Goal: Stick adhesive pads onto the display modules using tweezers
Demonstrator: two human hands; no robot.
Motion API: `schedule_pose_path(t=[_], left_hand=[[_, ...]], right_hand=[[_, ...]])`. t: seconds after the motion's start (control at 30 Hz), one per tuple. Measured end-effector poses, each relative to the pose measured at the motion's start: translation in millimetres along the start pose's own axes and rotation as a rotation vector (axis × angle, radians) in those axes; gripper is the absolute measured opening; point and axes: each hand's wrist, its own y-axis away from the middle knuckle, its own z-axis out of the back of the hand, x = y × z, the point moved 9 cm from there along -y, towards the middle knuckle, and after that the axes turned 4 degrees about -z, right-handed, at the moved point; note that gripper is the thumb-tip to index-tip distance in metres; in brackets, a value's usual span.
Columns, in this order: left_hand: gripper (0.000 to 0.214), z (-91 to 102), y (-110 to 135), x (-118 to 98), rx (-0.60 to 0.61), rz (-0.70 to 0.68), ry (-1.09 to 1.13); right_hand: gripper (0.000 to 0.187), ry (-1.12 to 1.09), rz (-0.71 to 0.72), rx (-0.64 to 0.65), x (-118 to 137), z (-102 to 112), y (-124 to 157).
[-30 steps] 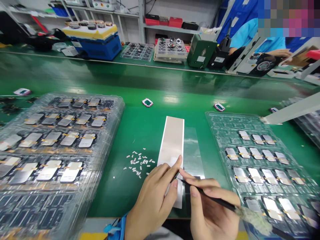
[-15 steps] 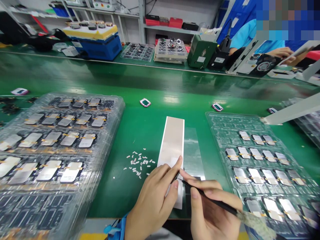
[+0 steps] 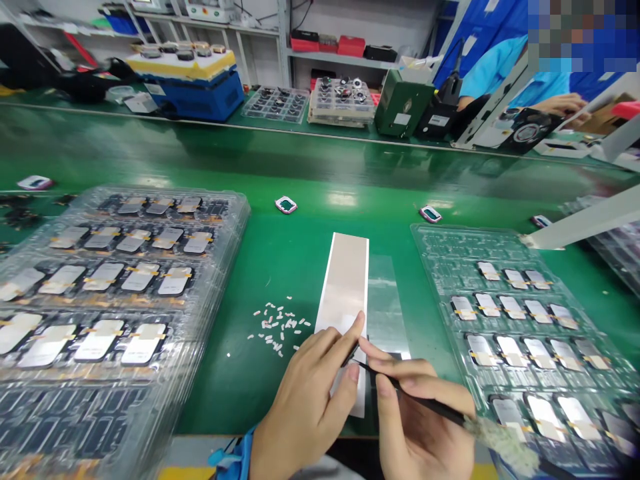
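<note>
My left hand (image 3: 313, 393) rests over a long pale strip of sheet (image 3: 347, 273), its thumb and fingers closed round a small dark-edged piece (image 3: 350, 355) that they mostly hide. In my right hand (image 3: 425, 413) is a pair of black tweezers (image 3: 440, 408), pinched shut between thumb and fingers, with pale tape wrapped round the rear end. The tweezer tips meet the piece just by my left thumb. A clear sheet (image 3: 387, 293) lies under and beside the strip. Small white scraps (image 3: 280, 327) are scattered left of the strip.
Stacked clear trays (image 3: 220, 267) of silver-backed screen modules stand at left; another tray (image 3: 450, 253) of them is at right. Small pink-edged frames, one of them a near frame (image 3: 286, 205), lie along the green belt behind. A white bar (image 3: 580, 217) slants in at right. A co-worker (image 3: 500, 70) sits across.
The pink-edged frames have shifted slightly left. My right hand and the tweezers have moved a little left; my left hand stays almost still.
</note>
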Motion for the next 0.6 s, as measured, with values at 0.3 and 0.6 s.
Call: schedule_pose_path(t=[0.3, 0.6], left_hand=[[0.054, 1.6, -3.3, 3.3, -0.039, -0.013, -0.024], [0.039, 9.0, 10.2, 4.7, -0.119, 0.100, 0.188]], right_hand=[[0.024, -0.006, -0.053, 0.016, -1.7, 1.0, -2.3], [0.012, 0.344, -0.156, 0.423, -19.1, 9.0, -16.4]])
